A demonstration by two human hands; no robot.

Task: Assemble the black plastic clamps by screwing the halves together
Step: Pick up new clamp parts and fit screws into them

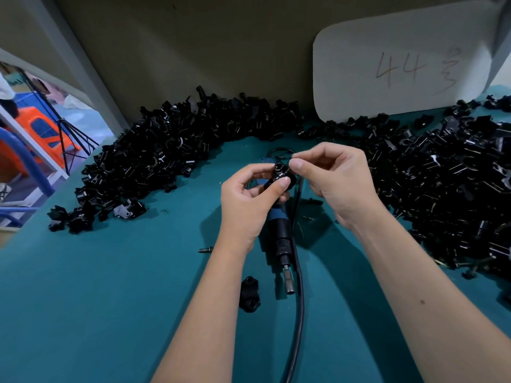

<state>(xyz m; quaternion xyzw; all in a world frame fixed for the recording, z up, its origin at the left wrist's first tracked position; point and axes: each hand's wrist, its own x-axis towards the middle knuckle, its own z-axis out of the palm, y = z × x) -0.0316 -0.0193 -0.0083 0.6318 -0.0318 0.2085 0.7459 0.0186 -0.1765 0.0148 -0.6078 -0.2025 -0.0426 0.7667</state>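
Note:
My left hand (249, 194) grips a black plastic clamp piece (278, 175) above the middle of the green table, thumb across its lower part. My right hand (331, 175) is just right of it, thumb and forefinger pinched together at the clamp's upper edge; what they pinch is too small to make out. Below the hands an electric screwdriver (279, 239) with a blue and black body lies on the table, bit end toward me. A single black clamp half (249, 293) lies left of the bit. A loose screw (206, 249) lies by my left wrist.
Large heaps of black clamp parts run along the back left (166, 156) and the right (442, 183) of the green table (110, 299). The screwdriver's black cable (298, 313) runs toward me. A white card marked 44 (401, 67) leans on the back wall.

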